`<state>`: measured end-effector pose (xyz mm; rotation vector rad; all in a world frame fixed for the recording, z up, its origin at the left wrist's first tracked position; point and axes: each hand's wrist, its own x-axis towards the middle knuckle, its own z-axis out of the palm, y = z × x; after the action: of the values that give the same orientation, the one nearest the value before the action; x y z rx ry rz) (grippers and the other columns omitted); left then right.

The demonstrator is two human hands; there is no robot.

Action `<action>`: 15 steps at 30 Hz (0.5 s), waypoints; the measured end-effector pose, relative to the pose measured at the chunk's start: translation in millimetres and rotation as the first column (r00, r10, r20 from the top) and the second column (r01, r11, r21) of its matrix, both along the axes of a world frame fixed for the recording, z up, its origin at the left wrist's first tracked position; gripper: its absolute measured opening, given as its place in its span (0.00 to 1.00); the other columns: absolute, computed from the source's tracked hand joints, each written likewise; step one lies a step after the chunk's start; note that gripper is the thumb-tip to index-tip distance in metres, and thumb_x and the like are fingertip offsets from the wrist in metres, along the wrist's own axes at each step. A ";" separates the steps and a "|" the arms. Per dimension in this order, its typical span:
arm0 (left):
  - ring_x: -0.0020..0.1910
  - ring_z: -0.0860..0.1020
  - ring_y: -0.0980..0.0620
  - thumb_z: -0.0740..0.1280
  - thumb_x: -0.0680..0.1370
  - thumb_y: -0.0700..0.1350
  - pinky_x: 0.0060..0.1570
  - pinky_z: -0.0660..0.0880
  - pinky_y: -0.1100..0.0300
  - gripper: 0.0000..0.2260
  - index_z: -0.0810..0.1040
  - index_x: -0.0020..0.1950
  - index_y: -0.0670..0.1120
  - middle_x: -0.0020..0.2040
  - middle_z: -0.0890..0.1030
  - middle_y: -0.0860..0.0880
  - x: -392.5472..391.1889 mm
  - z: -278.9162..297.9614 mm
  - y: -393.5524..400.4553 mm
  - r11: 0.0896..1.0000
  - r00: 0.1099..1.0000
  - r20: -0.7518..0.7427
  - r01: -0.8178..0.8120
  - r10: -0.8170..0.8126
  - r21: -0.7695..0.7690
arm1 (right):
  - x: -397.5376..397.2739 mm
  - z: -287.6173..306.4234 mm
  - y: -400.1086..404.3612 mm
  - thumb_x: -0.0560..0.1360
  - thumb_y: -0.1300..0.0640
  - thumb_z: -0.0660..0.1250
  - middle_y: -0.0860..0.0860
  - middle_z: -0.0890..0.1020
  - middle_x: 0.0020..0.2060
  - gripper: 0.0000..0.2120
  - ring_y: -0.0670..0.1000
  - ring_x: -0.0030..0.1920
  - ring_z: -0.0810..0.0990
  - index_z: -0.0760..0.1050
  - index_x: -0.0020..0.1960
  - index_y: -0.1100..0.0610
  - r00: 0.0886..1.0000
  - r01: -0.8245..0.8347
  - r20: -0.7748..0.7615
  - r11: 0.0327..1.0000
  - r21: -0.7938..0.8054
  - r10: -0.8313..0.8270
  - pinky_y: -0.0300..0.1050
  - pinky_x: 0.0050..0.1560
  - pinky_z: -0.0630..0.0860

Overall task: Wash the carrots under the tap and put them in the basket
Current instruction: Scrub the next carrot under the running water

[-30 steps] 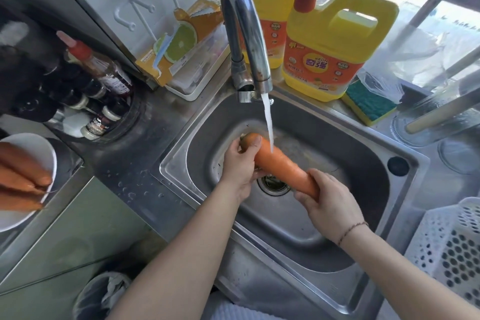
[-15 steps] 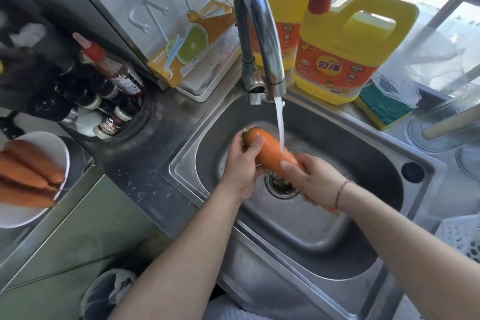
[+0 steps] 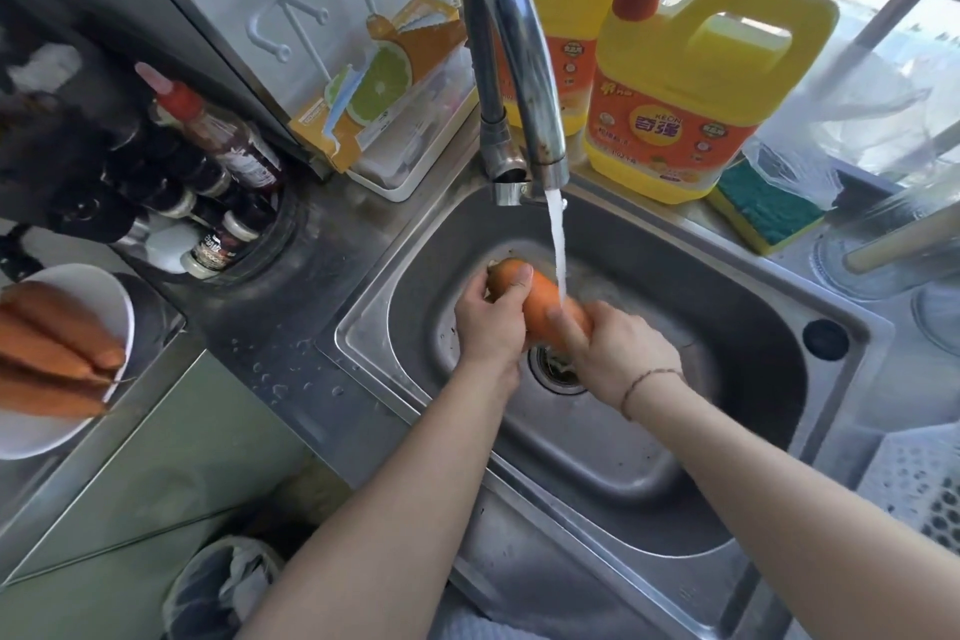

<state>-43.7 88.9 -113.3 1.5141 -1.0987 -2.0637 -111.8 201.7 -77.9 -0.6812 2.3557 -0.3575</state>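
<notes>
— What was the biggest thing in front of the person?

— The steel sink (image 3: pixel 779 338), with the tap (image 3: pixel 511 57) running a thin stream into it. At the far right edge sat a white perforated basket (image 3: pixel 914 483), well apart from the hands. On the left, a white plate (image 3: pixel 117 296) held the other carrots (image 3: pixel 57 343).

— And the one being washed?

— That carrot (image 3: pixel 537 299) lay over the drain, right under the stream. The left hand (image 3: pixel 491 322) curled round its thick end, thumb on top. The right hand (image 3: pixel 618 353) wrapped the thinner part, hiding the tip.

— How did you reckon it would handle?

— Stiff and fairly solid, I judged, nothing that bends or bruises easily. But wet, so slippery, and tapered, which lets it slide out toward the narrow end.

— Where should it be held, then?

— Round the thick half, fingers fully closed, for carrying across to the basket. A pinch at the tip would probably lose it.
</notes>
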 end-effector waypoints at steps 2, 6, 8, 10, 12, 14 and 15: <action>0.52 0.80 0.42 0.69 0.79 0.43 0.43 0.83 0.46 0.15 0.75 0.65 0.42 0.59 0.79 0.39 7.4 5.0 -3.0 0.994 0.990 -0.112 0.095 -0.088 0.062 | -10.9 7.1 -2.4 0.77 0.30 0.54 0.56 0.81 0.36 0.31 0.57 0.32 0.79 0.75 0.51 0.59 0.889 0.158 0.442 0.986 -0.047 -0.122 0.46 0.32 0.77; 0.45 0.80 0.44 0.72 0.75 0.45 0.38 0.82 0.50 0.17 0.76 0.62 0.43 0.51 0.79 0.38 19.4 11.8 -11.9 0.967 0.910 -0.356 0.248 -0.211 0.063 | -18.5 10.9 10.8 0.75 0.35 0.63 0.56 0.77 0.33 0.29 0.54 0.26 0.75 0.73 0.55 0.62 0.423 0.309 0.902 0.950 -0.051 -0.089 0.45 0.28 0.76; 0.46 0.80 0.44 0.72 0.75 0.43 0.39 0.82 0.50 0.18 0.77 0.64 0.42 0.54 0.79 0.39 13.2 12.5 -11.4 0.975 0.942 -0.276 0.215 -0.192 0.055 | -10.7 5.7 8.7 0.76 0.39 0.65 0.53 0.78 0.30 0.22 0.51 0.25 0.74 0.74 0.48 0.60 0.624 0.304 0.775 0.945 -0.125 -0.098 0.44 0.27 0.74; 0.48 0.80 0.44 0.71 0.77 0.42 0.39 0.82 0.48 0.16 0.77 0.64 0.40 0.56 0.79 0.39 4.7 11.7 -8.2 0.990 0.983 -0.132 0.133 -0.125 0.048 | -4.5 -3.6 5.7 0.76 0.37 0.62 0.50 0.79 0.30 0.22 0.52 0.28 0.77 0.75 0.46 0.56 0.940 0.135 0.336 0.974 -0.184 -0.067 0.45 0.31 0.74; 0.50 0.80 0.43 0.72 0.77 0.42 0.40 0.82 0.47 0.15 0.78 0.63 0.41 0.58 0.80 0.37 1.4 9.0 -8.1 0.995 0.994 -0.076 0.086 -0.083 0.046 | -2.5 -13.8 9.9 0.76 0.34 0.60 0.51 0.81 0.36 0.21 0.54 0.36 0.79 0.76 0.48 0.52 1.000 -0.004 0.027 0.973 -0.232 0.011 0.48 0.39 0.75; 0.51 0.80 0.43 0.71 0.77 0.40 0.39 0.82 0.49 0.16 0.77 0.64 0.43 0.58 0.80 0.38 5.4 7.7 -14.8 0.992 0.985 -0.131 0.118 -0.110 0.053 | -10.0 -17.9 18.8 0.78 0.44 0.66 0.52 0.84 0.39 0.11 0.52 0.38 0.81 0.79 0.50 0.51 0.958 0.136 0.286 0.930 -0.342 -0.035 0.49 0.41 0.78; 0.49 0.80 0.44 0.69 0.78 0.40 0.40 0.82 0.50 0.15 0.77 0.65 0.44 0.55 0.81 0.40 8.7 9.0 -18.4 0.987 0.976 -0.168 0.151 -0.139 0.062 | -15.4 -15.5 22.9 0.77 0.51 0.69 0.54 0.86 0.43 0.09 0.52 0.41 0.83 0.81 0.54 0.53 0.838 0.289 0.541 0.898 -0.332 -0.070 0.49 0.42 0.80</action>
<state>-34.9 70.5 -104.3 1.3045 -1.1101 -2.3055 -127.2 224.6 -93.4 -0.4577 1.8339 -1.0059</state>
